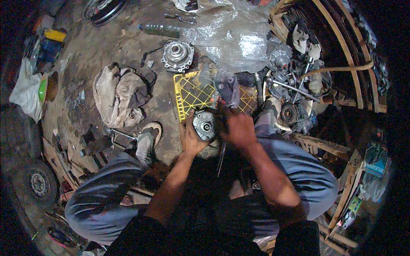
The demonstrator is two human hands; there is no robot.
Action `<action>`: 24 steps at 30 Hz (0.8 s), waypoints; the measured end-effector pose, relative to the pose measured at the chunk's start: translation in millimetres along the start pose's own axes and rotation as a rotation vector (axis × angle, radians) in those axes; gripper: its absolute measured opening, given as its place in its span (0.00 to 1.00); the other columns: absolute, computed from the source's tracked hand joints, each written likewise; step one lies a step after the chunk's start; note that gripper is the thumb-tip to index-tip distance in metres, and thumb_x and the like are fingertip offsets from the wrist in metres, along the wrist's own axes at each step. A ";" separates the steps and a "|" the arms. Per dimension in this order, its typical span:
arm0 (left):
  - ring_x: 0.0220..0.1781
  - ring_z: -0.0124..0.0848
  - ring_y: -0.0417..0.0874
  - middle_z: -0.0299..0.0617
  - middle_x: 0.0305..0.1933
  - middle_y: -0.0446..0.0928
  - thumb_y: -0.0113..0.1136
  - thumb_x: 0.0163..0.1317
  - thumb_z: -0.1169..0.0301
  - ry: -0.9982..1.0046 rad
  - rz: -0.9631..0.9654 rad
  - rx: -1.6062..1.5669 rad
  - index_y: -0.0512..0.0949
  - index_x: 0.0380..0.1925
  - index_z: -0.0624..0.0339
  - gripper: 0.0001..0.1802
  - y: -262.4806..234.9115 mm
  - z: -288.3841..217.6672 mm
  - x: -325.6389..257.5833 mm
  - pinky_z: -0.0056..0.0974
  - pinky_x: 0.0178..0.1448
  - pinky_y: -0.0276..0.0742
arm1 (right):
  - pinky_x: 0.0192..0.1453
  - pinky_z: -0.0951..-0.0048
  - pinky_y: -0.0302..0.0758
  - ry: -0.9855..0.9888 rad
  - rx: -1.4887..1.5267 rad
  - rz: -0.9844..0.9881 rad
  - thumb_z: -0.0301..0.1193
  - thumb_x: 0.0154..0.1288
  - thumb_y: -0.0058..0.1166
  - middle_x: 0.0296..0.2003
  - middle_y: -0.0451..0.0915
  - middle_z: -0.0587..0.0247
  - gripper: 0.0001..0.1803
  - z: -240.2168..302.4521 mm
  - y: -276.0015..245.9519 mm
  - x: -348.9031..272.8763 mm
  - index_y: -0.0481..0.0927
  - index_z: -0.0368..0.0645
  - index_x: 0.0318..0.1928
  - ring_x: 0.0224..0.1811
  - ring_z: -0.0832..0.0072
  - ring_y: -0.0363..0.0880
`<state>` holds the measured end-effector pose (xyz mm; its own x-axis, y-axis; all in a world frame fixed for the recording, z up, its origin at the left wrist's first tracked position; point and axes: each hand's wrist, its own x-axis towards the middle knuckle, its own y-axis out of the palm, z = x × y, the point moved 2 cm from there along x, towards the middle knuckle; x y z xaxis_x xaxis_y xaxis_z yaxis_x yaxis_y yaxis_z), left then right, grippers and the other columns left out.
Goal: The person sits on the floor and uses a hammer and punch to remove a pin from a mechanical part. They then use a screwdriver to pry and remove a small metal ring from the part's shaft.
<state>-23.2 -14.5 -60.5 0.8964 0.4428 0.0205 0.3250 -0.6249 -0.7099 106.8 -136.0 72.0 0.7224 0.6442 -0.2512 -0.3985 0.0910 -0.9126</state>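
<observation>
Silver-grey round metal part [204, 124], yellow lattice crate [190, 94], beige rag [119, 96], grey-blue trousers [102, 187].

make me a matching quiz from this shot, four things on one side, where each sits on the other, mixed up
Things:
1. round metal part
2. yellow crate
3. green plastic bottle
4. crumpled beige cloth

Places:
A. lying on the floor near the top of the picture
B. heaped on the floor left of the yellow crate
C. between the left hand and right hand
D. on the floor just beyond both hands

Pairs: 1-C, 2-D, 3-A, 4-B
</observation>
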 end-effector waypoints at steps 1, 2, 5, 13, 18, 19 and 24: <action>0.67 0.55 0.69 0.52 0.72 0.67 0.84 0.32 0.57 -0.012 0.022 0.011 0.56 0.72 0.61 0.66 -1.9 -1.0 2.0 0.53 0.73 0.61 | 0.43 0.48 0.83 -0.013 0.003 -0.014 0.37 0.50 0.67 0.43 0.84 0.44 0.35 0.3 2.1 0.3 0.74 0.39 0.60 0.39 0.46 0.85; 0.67 0.55 0.69 0.52 0.72 0.67 0.84 0.33 0.56 -0.002 0.032 0.001 0.57 0.72 0.62 0.65 -2.1 0.9 3.5 0.53 0.73 0.61 | 0.44 0.48 0.82 -0.028 0.006 -0.030 0.38 0.50 0.68 0.46 0.83 0.45 0.39 1.4 3.9 1.2 0.73 0.43 0.64 0.40 0.45 0.85; 0.68 0.53 0.69 0.50 0.70 0.70 0.81 0.36 0.55 -0.014 0.110 -0.020 0.60 0.70 0.62 0.60 -9.6 3.4 6.1 0.52 0.74 0.59 | 0.47 0.48 0.81 -0.035 0.018 0.006 0.39 0.48 0.70 0.49 0.83 0.46 0.43 4.1 1.8 4.1 0.72 0.47 0.68 0.42 0.44 0.84; 0.78 0.57 0.59 0.62 0.74 0.62 0.79 0.39 0.69 0.054 0.267 -0.123 0.61 0.69 0.58 0.54 -18.3 23.7 18.9 0.49 0.81 0.59 | 0.50 0.48 0.81 0.064 -0.027 0.191 0.34 0.44 0.72 0.47 0.83 0.47 0.42 27.7 -8.2 17.5 0.74 0.46 0.65 0.45 0.46 0.83; 0.74 0.57 0.64 0.59 0.71 0.66 0.80 0.39 0.66 -0.019 0.264 -0.501 0.65 0.66 0.60 0.51 6.2 49.3 20.8 0.48 0.79 0.61 | 0.48 0.48 0.81 -0.054 -0.043 0.013 0.32 0.46 0.72 0.43 0.84 0.47 0.40 37.5 2.8 16.1 0.74 0.47 0.64 0.42 0.45 0.84; 0.73 0.57 0.65 0.58 0.69 0.67 0.81 0.39 0.65 -0.074 0.296 -0.675 0.66 0.65 0.60 0.51 6.4 47.9 24.0 0.48 0.78 0.62 | 0.48 0.48 0.81 -0.054 -0.056 0.016 0.32 0.46 0.72 0.43 0.84 0.46 0.40 36.4 8.9 16.8 0.74 0.47 0.64 0.42 0.45 0.84; 0.68 0.57 0.69 0.55 0.63 0.71 0.84 0.33 0.53 0.182 0.133 -0.343 0.66 0.65 0.58 0.56 -14.0 30.1 29.6 0.55 0.73 0.65 | 0.46 0.48 0.80 0.045 -0.114 0.129 0.32 0.47 0.71 0.44 0.84 0.44 0.36 41.7 12.7 20.3 0.75 0.43 0.61 0.43 0.44 0.83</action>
<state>-10.3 26.7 -71.1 0.9660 0.2422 0.0901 0.2568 -0.8606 -0.4399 92.9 -90.1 68.7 0.6951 0.6098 -0.3808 -0.4252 -0.0784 -0.9017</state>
